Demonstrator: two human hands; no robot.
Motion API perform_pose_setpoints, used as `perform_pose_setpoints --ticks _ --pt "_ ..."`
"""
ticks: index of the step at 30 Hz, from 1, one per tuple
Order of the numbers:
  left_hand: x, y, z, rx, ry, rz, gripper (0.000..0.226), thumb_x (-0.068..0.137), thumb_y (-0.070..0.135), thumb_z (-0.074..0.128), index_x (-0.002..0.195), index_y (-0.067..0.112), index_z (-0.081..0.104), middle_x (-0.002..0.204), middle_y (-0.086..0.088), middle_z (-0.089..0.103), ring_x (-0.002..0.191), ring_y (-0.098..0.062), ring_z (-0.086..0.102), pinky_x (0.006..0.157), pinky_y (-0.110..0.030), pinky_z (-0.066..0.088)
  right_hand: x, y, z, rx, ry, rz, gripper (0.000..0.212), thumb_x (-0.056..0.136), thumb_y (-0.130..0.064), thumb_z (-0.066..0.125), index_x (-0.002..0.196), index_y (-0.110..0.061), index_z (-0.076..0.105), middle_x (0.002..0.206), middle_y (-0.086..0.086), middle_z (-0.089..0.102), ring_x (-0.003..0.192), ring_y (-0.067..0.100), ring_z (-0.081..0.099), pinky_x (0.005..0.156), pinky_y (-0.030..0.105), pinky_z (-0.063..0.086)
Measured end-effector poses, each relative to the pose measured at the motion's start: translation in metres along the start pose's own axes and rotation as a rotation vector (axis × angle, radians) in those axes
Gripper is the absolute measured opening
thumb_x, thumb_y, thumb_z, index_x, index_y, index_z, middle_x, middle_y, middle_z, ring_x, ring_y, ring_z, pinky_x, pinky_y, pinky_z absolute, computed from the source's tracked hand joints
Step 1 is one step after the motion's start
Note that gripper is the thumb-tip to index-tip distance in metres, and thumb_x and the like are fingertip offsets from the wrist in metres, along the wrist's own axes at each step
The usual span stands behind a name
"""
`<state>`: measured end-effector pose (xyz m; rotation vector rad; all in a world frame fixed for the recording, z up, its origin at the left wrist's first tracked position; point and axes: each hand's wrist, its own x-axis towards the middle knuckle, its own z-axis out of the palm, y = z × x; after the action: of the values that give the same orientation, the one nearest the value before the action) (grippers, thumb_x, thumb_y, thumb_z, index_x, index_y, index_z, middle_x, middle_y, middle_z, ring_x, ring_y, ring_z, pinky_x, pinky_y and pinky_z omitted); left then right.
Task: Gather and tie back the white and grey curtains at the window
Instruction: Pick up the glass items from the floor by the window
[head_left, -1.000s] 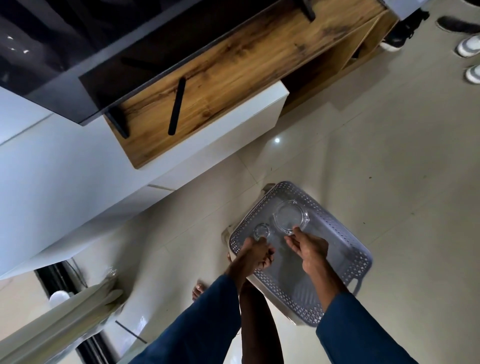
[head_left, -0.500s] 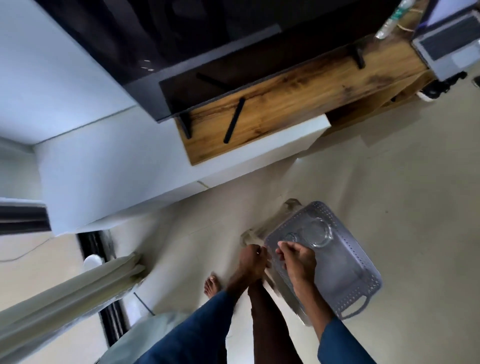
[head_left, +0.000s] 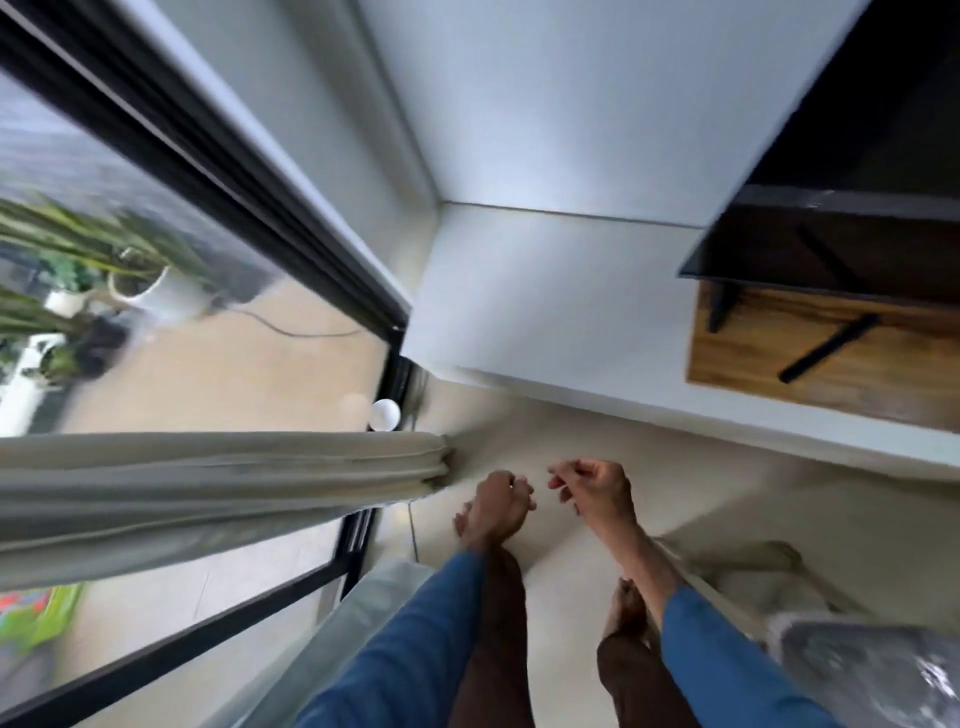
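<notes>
White curtain (head_left: 223, 493), bunched just beside the left hand (head_left: 498, 506), is judged ungripped, and with fingers of that and the right hand (head_left: 597, 493) curled, contents indiscernible, folds could be missed during gathering.

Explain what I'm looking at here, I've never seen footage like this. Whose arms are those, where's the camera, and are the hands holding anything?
There is no machine here. A person wears a wide-angle camera on the head, looking forward and down, so you see their own arms in blue sleeves above the floor. The lens bends the room, and the picture is blurred. The left hand and right hand are raised side by side with fingers curled; whether they pinch something small is too blurred to tell. Just left of them hangs a bunched pale curtain, before a black-framed window with potted plants outside. At lower right is a grey basket, at upper right a wooden stand.
</notes>
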<state>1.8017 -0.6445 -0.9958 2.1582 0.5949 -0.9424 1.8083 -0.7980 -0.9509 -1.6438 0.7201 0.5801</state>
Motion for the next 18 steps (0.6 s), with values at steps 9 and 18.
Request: perform_pose_setpoints --ticks 9,18 --pt "0.099 -0.034 -0.139 -0.198 0.162 -0.097 0.032 0.090 0.021 0.050 0.089 0.001 0.074 0.090 -0.018 0.076 0.089 -0.032 0.071 0.082 -0.039 0.056 0.095 -0.030 0.175 -0.137 -0.123 0.112 0.018 0.093 -0.018 0.067 0.092 -0.004 0.077 0.087 0.010 0.078 0.056 0.011 0.062 0.045 0.021 0.045" --pt "0.244 -0.138 -0.186 0.164 0.311 -0.171 0.035 0.095 0.017 0.049 0.122 -0.005 0.053 0.126 -0.025 0.059 0.119 -0.042 0.054 0.100 -0.041 0.040 0.211 0.010 0.331 -0.496 -0.304 -0.017 0.016 0.087 -0.021 0.066 0.079 -0.013 0.077 0.075 0.001 0.073 0.077 0.019 0.068 0.075 0.033 0.056"
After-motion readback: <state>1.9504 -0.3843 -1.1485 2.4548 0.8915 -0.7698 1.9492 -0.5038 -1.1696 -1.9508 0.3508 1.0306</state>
